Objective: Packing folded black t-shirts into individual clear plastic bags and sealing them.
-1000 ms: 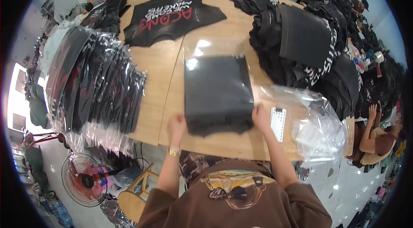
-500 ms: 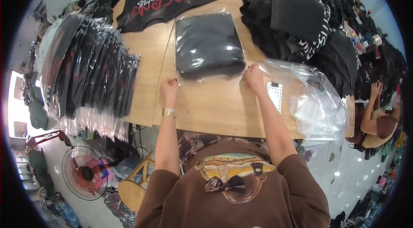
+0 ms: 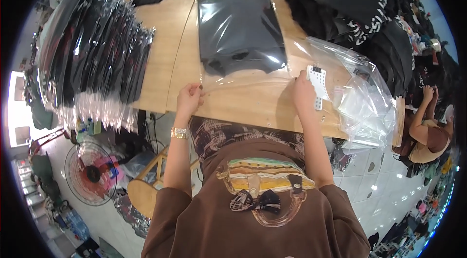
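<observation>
Left hand (image 3: 189, 96) and right hand (image 3: 304, 91) both pinch closed on the clear bag's (image 3: 245, 82) near corners, black garment (image 3: 238, 32) inside, centre of the wooden table (image 3: 165, 53), right of the bagged stack (image 3: 92, 49), and one uneven tug could tear that film!

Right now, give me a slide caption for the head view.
Left hand and right hand hold the near corners of a clear plastic bag around a folded black garment on a pale wooden table.

The far-left opening (image 3: 18, 108) is washed out, glare streaks the clear bag (image 3: 238, 34), and the fisheye corners are black.
</observation>
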`<state>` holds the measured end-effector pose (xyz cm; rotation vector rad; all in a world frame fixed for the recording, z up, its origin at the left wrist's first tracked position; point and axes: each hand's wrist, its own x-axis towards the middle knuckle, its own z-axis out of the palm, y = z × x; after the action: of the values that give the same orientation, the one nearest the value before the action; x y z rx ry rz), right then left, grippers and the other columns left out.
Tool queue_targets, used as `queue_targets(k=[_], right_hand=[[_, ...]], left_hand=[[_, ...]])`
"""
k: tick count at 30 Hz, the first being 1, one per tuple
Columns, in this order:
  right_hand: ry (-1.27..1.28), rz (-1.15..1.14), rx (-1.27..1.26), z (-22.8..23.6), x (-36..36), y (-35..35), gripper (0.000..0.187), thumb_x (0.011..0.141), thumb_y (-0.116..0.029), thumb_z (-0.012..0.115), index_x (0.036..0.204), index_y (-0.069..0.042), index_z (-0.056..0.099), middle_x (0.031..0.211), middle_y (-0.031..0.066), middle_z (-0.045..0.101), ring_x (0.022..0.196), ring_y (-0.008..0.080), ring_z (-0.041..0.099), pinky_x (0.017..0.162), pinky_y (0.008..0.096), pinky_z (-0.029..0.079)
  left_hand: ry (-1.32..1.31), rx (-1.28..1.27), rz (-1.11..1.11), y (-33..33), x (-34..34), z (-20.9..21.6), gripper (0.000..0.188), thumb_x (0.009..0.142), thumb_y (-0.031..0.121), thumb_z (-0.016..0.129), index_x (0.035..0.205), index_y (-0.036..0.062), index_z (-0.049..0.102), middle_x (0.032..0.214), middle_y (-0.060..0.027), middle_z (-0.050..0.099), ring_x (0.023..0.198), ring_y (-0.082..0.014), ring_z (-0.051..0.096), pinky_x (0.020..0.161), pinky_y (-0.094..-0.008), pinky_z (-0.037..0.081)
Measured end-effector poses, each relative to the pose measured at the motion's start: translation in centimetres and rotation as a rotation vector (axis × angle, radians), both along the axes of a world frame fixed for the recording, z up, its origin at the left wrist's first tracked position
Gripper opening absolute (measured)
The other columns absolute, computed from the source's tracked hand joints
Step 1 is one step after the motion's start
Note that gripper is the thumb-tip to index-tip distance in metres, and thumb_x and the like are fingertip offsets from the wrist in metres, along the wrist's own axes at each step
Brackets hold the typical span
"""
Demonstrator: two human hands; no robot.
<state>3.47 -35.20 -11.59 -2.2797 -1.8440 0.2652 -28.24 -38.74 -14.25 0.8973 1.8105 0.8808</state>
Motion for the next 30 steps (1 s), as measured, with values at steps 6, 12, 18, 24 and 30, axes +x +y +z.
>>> queue_targets(k=[6,12,18,24,30], right_hand=[[0.396,0.590,0.348,0.5,-7.5,-0.7,0.008,0.078,-0.009,0.053,0.085,-0.006,0.054,0.081,0.0127,0.056,0.075,0.0319,0.056,0.063,0.0410,0.046],[0.504,0.981,0.334,-2.9,-15.5,0.0,0.008,0.075,-0.010,0.058,0.082,-0.006,0.056,0.077,0.0108,0.052,0.074,0.0296,0.054,0.063,0.0393,0.044],[0.508,0.963,0.249,-3.6,-16.7,-0.3,0.009,0.073,-0.011,0.059,0.078,-0.005,0.055,0.079,0.0119,0.053,0.078,0.0302,0.054,0.065,0.0400,0.045],[0.587,0.978,0.224,-4.7,-16.7,0.0,0.010,0.076,-0.015,0.059,0.081,-0.008,0.054,0.077,0.0108,0.052,0.074,0.0299,0.054,0.062,0.0393,0.044],[0.594,1.045,0.173,-4.0,-16.6,0.6,0.012,0.075,-0.013,0.059,0.081,-0.005,0.051,0.079,0.0127,0.053,0.076,0.0314,0.054,0.065,0.0401,0.044]], left_hand=[[0.031,-0.091,-0.153,-1.1,-0.6,-0.1,0.020,0.080,0.016,0.059,0.086,-0.0029,0.060,0.069,-0.0072,0.064,0.052,-0.0099,0.056,0.045,-0.0222,0.043],[-0.167,-0.035,-0.135,-2.1,-0.3,-1.2,0.018,0.086,0.018,0.055,0.084,0.0004,0.059,0.061,-0.0027,0.058,0.044,-0.0073,0.048,0.039,-0.0211,0.036],[-0.234,-0.060,-0.099,-2.0,-0.2,-0.7,0.017,0.088,0.018,0.053,0.079,0.0045,0.058,0.056,0.0026,0.050,0.041,-0.0041,0.041,0.037,-0.0182,0.031],[-0.335,-0.127,-0.034,-1.0,-0.9,-1.1,0.020,0.083,0.015,0.056,0.064,0.0074,0.057,0.050,0.0063,0.043,0.040,-0.0032,0.036,0.036,-0.0193,0.023],[-0.398,-0.233,-0.034,-0.4,-1.4,-0.4,0.020,0.082,0.016,0.056,0.065,0.0060,0.059,0.048,0.0072,0.040,0.038,-0.0034,0.032,0.036,-0.0207,0.021]])
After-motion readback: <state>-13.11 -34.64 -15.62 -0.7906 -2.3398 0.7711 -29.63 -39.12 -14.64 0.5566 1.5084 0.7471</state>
